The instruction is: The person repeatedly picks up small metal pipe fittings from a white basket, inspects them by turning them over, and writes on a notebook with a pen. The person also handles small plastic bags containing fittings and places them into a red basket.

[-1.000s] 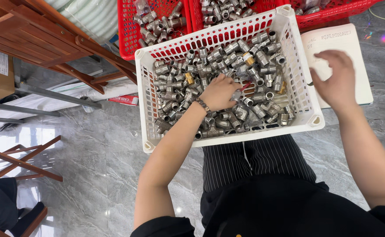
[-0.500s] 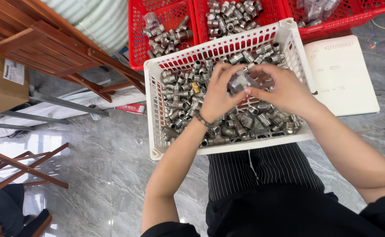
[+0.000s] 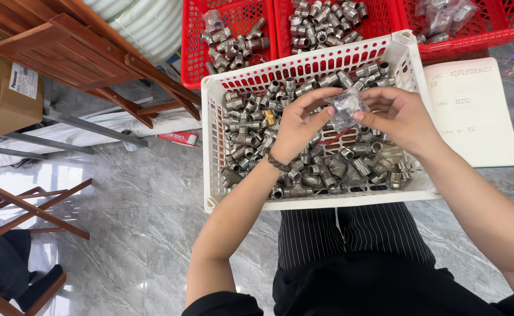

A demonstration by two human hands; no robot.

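While I sit with the white basket (image 3: 213,146) on my lap, both my hands are raised over its middle, near the far wall. My left hand (image 3: 295,126) and my right hand (image 3: 400,117) hold together a small clear plastic bag (image 3: 346,108) with what seems to be a metal fitting inside; the fingers of each hand are closed on one side of it, so the bag hangs between them, just above the heap of grey metal fittings (image 3: 304,169). To do this well, I think I must pinch only the thin plastic at the edges and not press on the hard part inside, and pull gently, because the film can tear in a bad place. It is better to keep the bag over the basket, so a piece that slips falls back on the heap and not on the marble floor (image 3: 140,234). Beyond the far wall stand red baskets (image 3: 228,35) with more fittings, and at the right wall lies an open notebook (image 3: 473,117).
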